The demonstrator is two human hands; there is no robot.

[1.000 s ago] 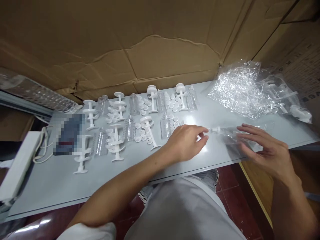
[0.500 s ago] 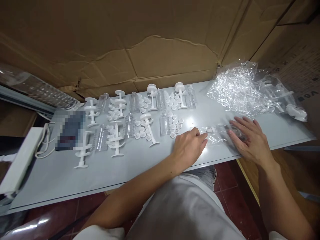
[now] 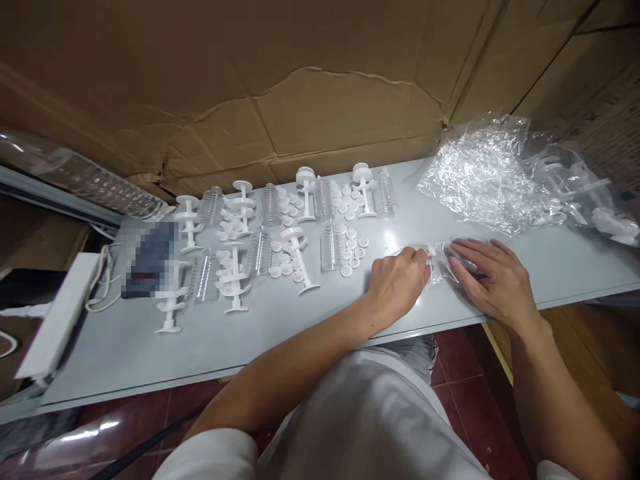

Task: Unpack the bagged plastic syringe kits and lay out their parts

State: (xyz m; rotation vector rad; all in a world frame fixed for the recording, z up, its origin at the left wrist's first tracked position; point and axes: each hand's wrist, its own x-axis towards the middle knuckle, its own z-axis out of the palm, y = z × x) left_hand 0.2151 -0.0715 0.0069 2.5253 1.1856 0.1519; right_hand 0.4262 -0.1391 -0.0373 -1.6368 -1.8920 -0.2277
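Observation:
A small clear plastic bag (image 3: pixel 438 267) lies on the table in front of me, with a little white piece showing through it. My left hand (image 3: pixel 400 283) is closed over the bag's left part, its fingers curled down and their tips hidden. On the bag's right part my right hand (image 3: pixel 493 280) rests palm down, fingers stretched out. To the left are white plunger-like plastic parts (image 3: pixel 299 260), ribbed clear tubes (image 3: pixel 331 247) and small round white caps (image 3: pixel 354 252), set out in groups in two rows.
A heap of crinkled clear bags (image 3: pixel 480 177) lies at the back right, next to bagged white parts (image 3: pixel 583 190). Cardboard (image 3: pixel 340 113) walls the table's far side. At the left are a blurred-out dark phone-like object (image 3: pixel 150 260), a white power strip (image 3: pixel 60 313) and cables (image 3: pixel 95 287).
My left hand has slid right along the bag, nearer my right hand, and the bag is bunched shorter between them. My right hand has shifted only slightly. The view has turned slightly.

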